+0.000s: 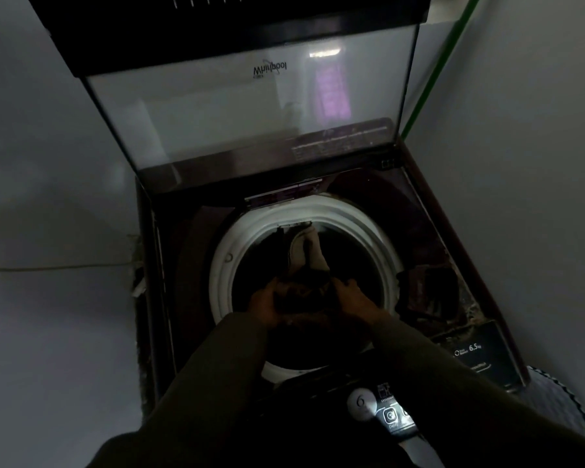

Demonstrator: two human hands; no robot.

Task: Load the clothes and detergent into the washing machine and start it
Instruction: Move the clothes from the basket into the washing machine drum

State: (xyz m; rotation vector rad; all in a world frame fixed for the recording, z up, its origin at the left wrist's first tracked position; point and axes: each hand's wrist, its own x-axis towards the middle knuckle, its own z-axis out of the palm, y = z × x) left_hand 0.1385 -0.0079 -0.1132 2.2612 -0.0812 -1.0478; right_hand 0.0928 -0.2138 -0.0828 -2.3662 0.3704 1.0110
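A top-loading washing machine (429, 204) stands open in a dim corner, its glass lid (237, 106) raised upright at the back. The drum's white rim (223, 251) rings a dark tub. Over the tub's front half, my left hand (265, 305) and my right hand (355, 298) both grip a dark garment (306, 295) bunched between them. A white and grey piece of clothing (309, 251) lies deeper in the drum. No detergent is in sight.
The control panel (390, 415) with lit icons and a round white knob (362, 403) runs along the near edge, partly under my right sleeve. White walls close in left and right. A green pipe (436, 69) runs up the right wall.
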